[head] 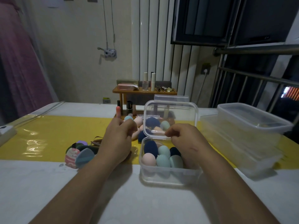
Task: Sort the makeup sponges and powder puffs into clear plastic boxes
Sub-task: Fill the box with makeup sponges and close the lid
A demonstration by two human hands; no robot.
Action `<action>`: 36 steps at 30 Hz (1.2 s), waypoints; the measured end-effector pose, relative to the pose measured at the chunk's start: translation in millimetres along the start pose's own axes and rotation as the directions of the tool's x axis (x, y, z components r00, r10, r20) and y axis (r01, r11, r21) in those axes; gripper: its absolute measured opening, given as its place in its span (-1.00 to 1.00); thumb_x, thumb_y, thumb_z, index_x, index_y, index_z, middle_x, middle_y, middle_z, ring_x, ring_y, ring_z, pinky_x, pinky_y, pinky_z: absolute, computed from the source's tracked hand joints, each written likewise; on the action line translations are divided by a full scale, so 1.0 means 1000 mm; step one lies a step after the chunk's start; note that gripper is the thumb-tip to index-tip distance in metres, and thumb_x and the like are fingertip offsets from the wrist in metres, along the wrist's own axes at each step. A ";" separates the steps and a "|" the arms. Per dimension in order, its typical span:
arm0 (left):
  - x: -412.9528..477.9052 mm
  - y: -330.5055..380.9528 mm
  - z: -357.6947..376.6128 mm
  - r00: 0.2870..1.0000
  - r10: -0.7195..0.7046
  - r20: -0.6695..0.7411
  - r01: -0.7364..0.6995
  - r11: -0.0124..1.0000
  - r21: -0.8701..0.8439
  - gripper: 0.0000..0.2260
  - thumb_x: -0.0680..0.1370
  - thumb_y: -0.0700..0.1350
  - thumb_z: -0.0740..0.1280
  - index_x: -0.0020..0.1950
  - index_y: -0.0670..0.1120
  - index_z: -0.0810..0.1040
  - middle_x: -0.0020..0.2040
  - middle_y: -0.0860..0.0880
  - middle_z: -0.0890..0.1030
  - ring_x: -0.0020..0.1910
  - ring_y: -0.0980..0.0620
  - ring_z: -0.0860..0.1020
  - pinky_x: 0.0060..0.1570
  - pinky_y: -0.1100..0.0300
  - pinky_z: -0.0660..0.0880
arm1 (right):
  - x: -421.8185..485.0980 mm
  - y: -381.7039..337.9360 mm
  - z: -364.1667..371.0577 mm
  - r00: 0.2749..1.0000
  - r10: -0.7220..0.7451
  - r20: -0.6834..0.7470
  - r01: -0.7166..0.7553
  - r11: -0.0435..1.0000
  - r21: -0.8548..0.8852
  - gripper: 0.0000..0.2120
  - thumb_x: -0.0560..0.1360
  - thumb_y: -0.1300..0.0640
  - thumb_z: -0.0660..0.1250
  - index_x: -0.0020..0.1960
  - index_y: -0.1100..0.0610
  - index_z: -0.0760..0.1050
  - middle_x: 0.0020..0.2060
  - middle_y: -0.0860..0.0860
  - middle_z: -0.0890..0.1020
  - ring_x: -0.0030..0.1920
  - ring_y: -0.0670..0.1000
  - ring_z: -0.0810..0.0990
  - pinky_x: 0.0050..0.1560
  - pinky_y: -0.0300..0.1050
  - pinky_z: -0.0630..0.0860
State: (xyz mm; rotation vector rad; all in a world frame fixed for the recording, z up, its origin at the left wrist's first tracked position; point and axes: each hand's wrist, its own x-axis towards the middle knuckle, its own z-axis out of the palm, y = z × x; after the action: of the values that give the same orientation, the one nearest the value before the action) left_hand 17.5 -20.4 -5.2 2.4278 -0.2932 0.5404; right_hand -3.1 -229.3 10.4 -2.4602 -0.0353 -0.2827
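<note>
- Head view: box (169, 177) of sponges (163, 160) sits under the right hand (184, 139), which pinches the upright lid (171, 110) at its lower edge.
- Left hand (119, 139) is curled; contents unclear.
- Loose sponges (138, 121) lie just beyond it, nearest that hand.

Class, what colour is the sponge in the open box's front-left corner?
The sponge is pale pink; the head view shows it best.

hands (119, 139) 2 | open box (169, 175) 1 | sponges (163, 160) inside 6
</note>
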 end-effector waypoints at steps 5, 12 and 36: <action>-0.007 0.008 0.001 0.990 0.118 0.078 -0.094 0.962 -0.256 -0.66 0.56 -0.37 0.20 -0.12 0.11 0.43 -0.03 0.14 0.41 -0.02 0.12 0.39 -0.11 0.32 0.40 | -0.001 0.000 0.004 0.997 -0.069 -0.026 0.068 0.998 -0.018 -0.81 0.55 0.16 0.27 -0.05 -0.12 0.55 -0.01 -0.08 0.63 -0.05 -0.06 0.57 -0.07 -0.16 0.52; -0.013 0.014 0.006 0.973 0.177 0.145 -0.139 0.961 -0.239 -0.74 0.59 -0.13 0.32 -0.14 0.13 0.28 -0.21 0.12 0.44 -0.25 0.18 0.43 -0.32 0.27 0.28 | -0.002 -0.003 0.006 0.978 -0.187 -0.095 0.206 0.944 0.258 -0.89 0.55 0.06 0.35 0.06 -0.04 0.60 -0.04 -0.10 0.66 -0.01 -0.11 0.60 -0.03 -0.15 0.52; -0.006 0.004 0.016 0.970 -0.118 0.213 0.154 0.975 -0.163 -0.75 0.59 -0.15 0.24 0.18 0.08 0.61 -0.17 0.16 0.56 -0.17 0.16 0.53 -0.24 0.20 0.49 | -0.011 -0.007 -0.034 1.000 0.005 0.002 -0.005 0.991 0.136 -0.93 0.38 0.26 0.35 -0.21 0.12 0.50 -0.29 0.01 0.54 -0.26 0.01 0.47 -0.31 -0.15 0.39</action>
State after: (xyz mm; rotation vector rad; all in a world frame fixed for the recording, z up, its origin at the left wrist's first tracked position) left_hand 15.9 -33.1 -17.0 2.3090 -0.2450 0.1969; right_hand -21.2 -244.5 38.6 -2.3250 -0.0475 -0.2668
